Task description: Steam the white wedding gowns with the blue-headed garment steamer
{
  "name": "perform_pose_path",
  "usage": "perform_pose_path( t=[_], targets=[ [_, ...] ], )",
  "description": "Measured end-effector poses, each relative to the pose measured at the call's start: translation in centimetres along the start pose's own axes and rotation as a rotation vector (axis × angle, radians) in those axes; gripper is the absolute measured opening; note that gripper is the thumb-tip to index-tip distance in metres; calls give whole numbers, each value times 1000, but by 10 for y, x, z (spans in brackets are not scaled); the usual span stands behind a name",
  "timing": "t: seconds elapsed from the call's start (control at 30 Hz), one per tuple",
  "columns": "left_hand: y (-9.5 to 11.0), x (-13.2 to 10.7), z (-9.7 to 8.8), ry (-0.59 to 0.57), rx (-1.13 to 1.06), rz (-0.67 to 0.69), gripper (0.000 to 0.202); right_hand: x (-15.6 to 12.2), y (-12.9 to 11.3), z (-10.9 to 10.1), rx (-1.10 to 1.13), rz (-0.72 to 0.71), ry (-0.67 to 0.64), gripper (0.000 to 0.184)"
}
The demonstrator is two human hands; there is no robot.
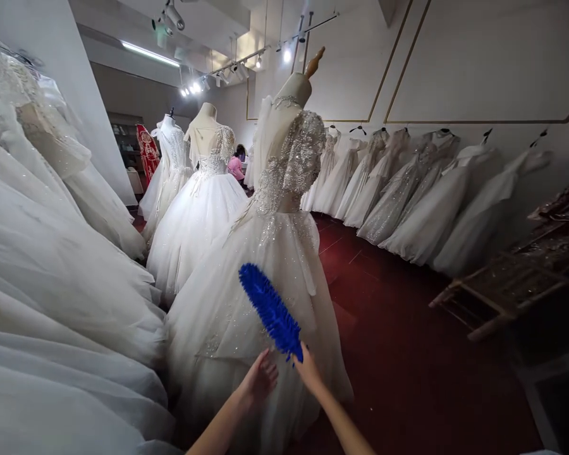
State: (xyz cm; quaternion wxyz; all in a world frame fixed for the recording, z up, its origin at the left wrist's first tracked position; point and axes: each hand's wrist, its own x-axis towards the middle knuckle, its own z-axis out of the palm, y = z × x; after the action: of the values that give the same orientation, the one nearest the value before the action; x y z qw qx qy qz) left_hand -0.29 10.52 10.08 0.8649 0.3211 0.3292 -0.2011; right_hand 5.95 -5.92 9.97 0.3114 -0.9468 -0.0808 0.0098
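My right hand [309,371] grips the base of a fluffy blue duster [270,311], whose head points up and left across the skirt of a sequinned white gown [265,278] on a mannequin [291,95]. Beside it, my left hand [258,381] rests with fingers apart against the gown's lower skirt, holding nothing. Both forearms reach in from the bottom edge.
More white gowns on mannequins [203,189] stand behind, and big tulle skirts [52,284] crowd the left. A row of hanging dresses [408,189] lines the right wall. A wooden bench [507,284] sits at right on the dark red floor [398,354]. A person in pink [237,165] is far back.
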Motion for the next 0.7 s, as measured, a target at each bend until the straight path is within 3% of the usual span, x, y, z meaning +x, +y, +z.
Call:
perform_pose_path(
  t=[0.13,0.23,0.33,0.53,0.6,0.7],
  targets=[
    [-68,29,-3,-69,-107,6,27,-43,49,0,-66,23,-258,51],
    [-86,34,20,-74,-231,112,13,-50,64,-25,-106,-128,-343,59],
    [-65,27,59,-18,-262,248,13,-25,54,-58,-80,-250,-310,64],
    [26,9,130,75,-200,594,29,49,3,-97,-9,-347,-133,55],
    [42,9,144,73,-179,649,35,63,-3,-103,37,-357,-92,56],
    [49,16,156,50,-148,634,35,74,1,-109,91,-357,-39,57]
  ],
)
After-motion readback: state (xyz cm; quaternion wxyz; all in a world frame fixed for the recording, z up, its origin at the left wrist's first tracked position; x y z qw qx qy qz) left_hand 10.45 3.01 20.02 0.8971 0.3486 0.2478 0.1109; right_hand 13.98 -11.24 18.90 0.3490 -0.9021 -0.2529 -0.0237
